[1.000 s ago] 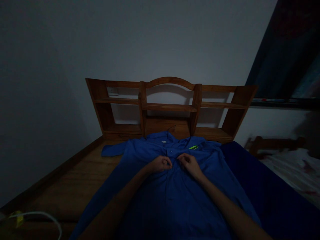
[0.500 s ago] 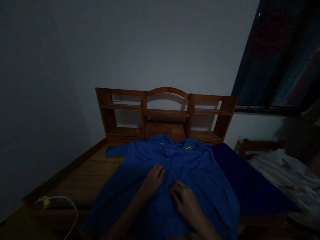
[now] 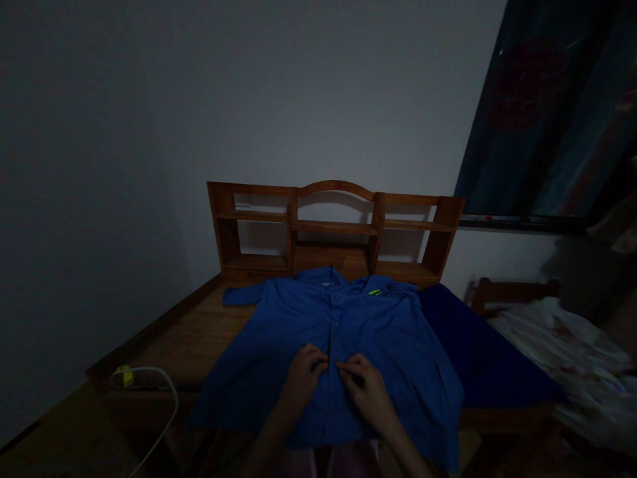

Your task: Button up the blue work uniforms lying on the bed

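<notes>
A blue button-up shirt lies face up and spread out, its collar toward the wooden shelf and its hem hanging over the near edge. My left hand pinches the left side of the front opening, below the upper buttons. Opposite it, my right hand has thumb and forefinger closed at the right edge of the same opening. A narrow dark gap runs between the two edges. Whatever small part lies under the fingertips is hidden. A bright green mark shows near the shirt's right chest.
The shirt rests on a wooden bed or table top. Behind it stands a wooden shelf unit against the wall. Dark blue cloth lies at the right. A white cable with a yellow piece hangs at the left. White bedding is farther right.
My left hand has moved down the front opening to the level of my right hand. Both hands now pinch the opposite edges, and the gap between them shows. The view has shifted slightly.
</notes>
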{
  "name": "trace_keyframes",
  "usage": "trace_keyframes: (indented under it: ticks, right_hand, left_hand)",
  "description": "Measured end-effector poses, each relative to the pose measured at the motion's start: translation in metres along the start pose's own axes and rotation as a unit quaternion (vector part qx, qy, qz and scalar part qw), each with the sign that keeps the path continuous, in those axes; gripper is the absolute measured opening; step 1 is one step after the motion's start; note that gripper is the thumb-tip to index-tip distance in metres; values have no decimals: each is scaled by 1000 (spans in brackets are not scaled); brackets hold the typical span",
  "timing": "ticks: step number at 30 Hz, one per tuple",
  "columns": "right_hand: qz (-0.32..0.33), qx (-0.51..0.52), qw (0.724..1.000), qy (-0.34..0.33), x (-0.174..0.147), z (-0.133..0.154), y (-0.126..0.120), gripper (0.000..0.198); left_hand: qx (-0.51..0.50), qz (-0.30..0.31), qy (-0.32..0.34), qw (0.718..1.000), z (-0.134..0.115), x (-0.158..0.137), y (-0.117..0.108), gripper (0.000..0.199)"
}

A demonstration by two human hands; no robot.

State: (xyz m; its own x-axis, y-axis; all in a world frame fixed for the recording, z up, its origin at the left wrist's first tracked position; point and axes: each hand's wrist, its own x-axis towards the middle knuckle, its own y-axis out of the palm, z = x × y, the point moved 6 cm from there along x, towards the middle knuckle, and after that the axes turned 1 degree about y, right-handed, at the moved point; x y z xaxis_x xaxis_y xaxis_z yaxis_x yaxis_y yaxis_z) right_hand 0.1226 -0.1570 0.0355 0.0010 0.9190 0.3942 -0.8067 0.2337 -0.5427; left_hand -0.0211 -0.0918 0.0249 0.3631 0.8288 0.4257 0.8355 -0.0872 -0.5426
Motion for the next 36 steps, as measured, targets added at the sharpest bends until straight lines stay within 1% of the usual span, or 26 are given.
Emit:
trace_keyframes:
  ticks: [7, 11, 15, 17, 20, 22, 25, 30, 33, 36]
  right_hand:
    - [15, 83, 996, -5, 2, -4, -4, 24]
    - [14, 104, 994, -3, 8, -9, -6, 23]
    - [4, 119, 992, 27, 20, -17, -5, 22]
    - [2, 137, 990, 46, 28, -19, -5, 24]
    - [14, 172, 983, 56, 38, -15, -5, 27]
    - [25, 194, 979, 54, 41, -11, -7, 29]
    - [27, 204, 977, 60, 40, -12, -8, 31]
    - [14, 181, 982, 58, 31, -25, 0, 28]
    - [-2, 148, 988, 40, 29, -30, 4, 23]
    - [-2, 118, 993, 22, 30, -29, 7, 18]
  left_hand:
    - [5, -5, -48, 999, 3, 0, 11, 17]
    - [-2, -12, -66, 998, 0, 2, 14, 16]
    - [13, -34, -44, 998, -17, 2, 7, 16]
    - [18, -54, -31, 998, -28, 3, 1, 15]
    - [13, -86, -19, 996, -39, 4, -6, 15]
    - [-5, -90, -17, 996, -41, 5, -6, 15]
    - [-52, -73, -36, 995, -34, 4, 1, 15]
    - [-149, -50, -79, 984, -13, -5, 15, 20]
    - [-179, -48, -98, 978, -5, -11, 17, 26]
    - [-195, -43, -114, 973, -4, -13, 14, 29]
